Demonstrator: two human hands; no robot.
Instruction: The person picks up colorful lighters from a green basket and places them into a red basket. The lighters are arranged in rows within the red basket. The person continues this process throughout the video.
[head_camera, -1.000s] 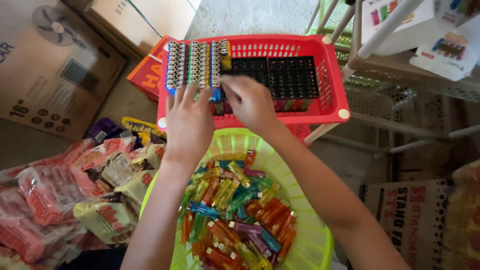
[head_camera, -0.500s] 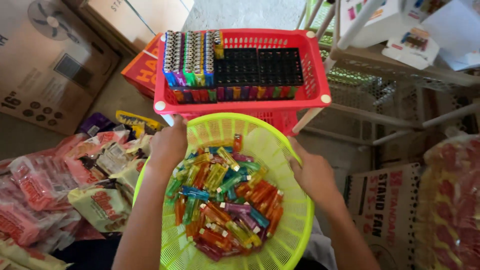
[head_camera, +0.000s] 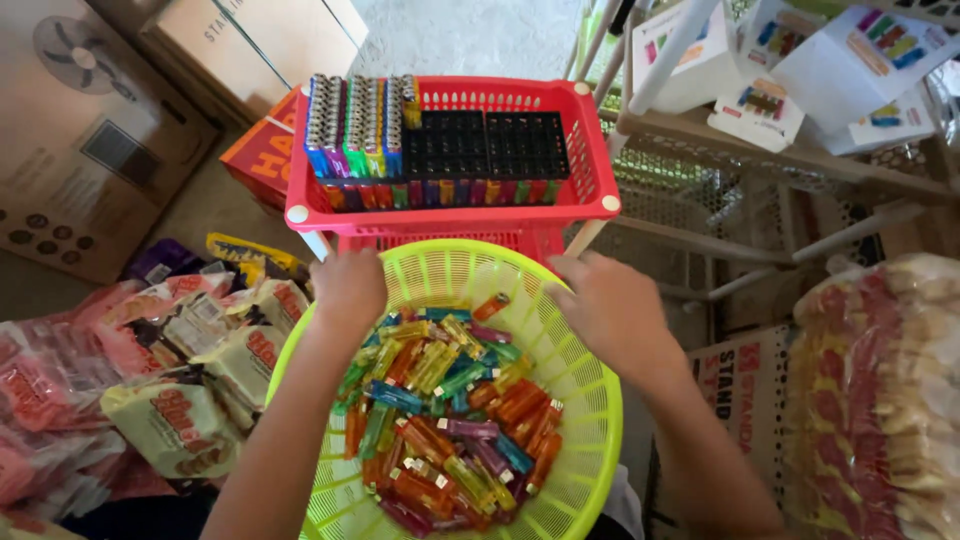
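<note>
Since the earlier frames both hands have come back from the red basket to the green one, and the right hand has slid from its side rim to the far rim. The left hand curls closed over the far left rim of the round green basket; the right hand rests on the far right rim, fingers bent over it, though how firmly it grips cannot be told. The green basket sits low in front of the person, holding a loose heap of coloured lighters.

Just beyond it stands the red basket, with a black slotted tray inside and upright lighters filling its left columns. The floor beyond is pale and rough. To the left lie snack packets and cardboard boxes; to the right a white-railed rack carries small white cartons, with bagged goods below.
</note>
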